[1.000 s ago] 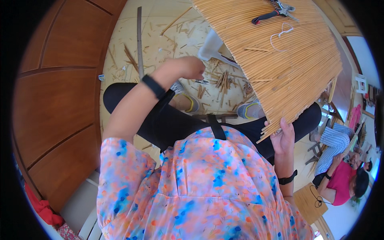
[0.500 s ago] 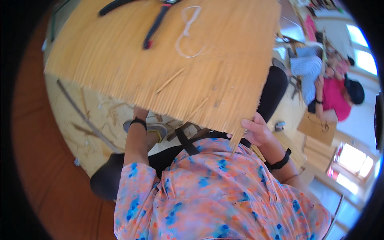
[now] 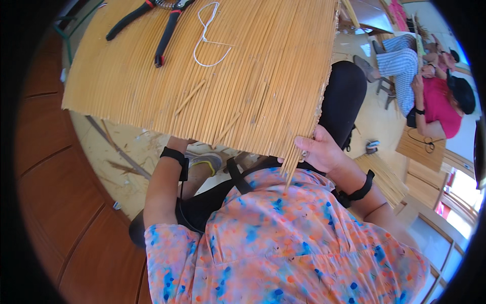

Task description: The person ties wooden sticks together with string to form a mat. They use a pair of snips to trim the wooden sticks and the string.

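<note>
A wide mat of thin straw-coloured reeds (image 3: pixel 212 91) lies across my lap, its near edge towards me. My right hand (image 3: pixel 324 150) pinches the near right corner, thumb on top, where several reed ends (image 3: pixel 290 164) stick out past the edge. Under the near left edge is my left hand (image 3: pixel 179 143); the mat hides its fingers. On the mat rest black-handled pruning shears (image 3: pixel 164 38), partly cut off by the view's top, and a loop of white string (image 3: pixel 203 38). Two short loose reed pieces, one (image 3: pixel 190 97) and another (image 3: pixel 227 128), lie near the front.
Reed scraps and a long dark strip (image 3: pixel 119 152) lie on the floor at left, beside brown wood panelling (image 3: pixel 45 162). At right, a person in a pink top (image 3: pixel 438 109) sits by a low stool (image 3: pixel 386 90). Another reed mat (image 3: pixel 382 180) lies behind my right arm.
The view has shifted a little, so the shears and string appear farther left. My right hand keeps its hold on the mat's corner; the left stays under the edge.
</note>
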A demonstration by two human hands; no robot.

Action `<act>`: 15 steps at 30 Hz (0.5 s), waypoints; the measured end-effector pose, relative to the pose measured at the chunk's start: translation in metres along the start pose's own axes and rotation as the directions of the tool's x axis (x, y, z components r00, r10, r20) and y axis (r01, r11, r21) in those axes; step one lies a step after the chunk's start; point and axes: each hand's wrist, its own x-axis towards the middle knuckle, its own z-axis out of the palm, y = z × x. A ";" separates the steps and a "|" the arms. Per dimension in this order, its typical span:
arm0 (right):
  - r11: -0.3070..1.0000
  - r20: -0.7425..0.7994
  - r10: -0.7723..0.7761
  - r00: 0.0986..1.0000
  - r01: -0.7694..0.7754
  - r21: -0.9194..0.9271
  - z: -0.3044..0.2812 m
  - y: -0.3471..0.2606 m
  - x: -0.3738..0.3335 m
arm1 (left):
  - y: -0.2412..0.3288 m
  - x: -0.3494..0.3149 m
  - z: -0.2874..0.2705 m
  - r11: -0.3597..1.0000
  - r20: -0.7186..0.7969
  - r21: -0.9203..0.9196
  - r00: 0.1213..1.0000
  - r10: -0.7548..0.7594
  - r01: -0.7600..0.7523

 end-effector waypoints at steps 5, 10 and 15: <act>0.999 -0.003 0.001 1.000 -0.001 -0.033 -0.013 0.009 0.007 | 0.046 -0.091 -0.115 0.976 -0.135 -0.184 0.987 0.092 -0.117; 0.999 -0.018 -0.039 0.999 0.039 0.021 -0.002 0.011 0.009 | 0.128 -0.212 -0.177 0.450 -0.105 -0.893 0.982 -0.159 -0.023; 0.998 0.016 -0.051 0.999 0.052 -0.029 -0.005 0.015 0.012 | 0.205 -0.229 -0.177 0.082 -0.237 -0.971 0.920 -0.312 -0.223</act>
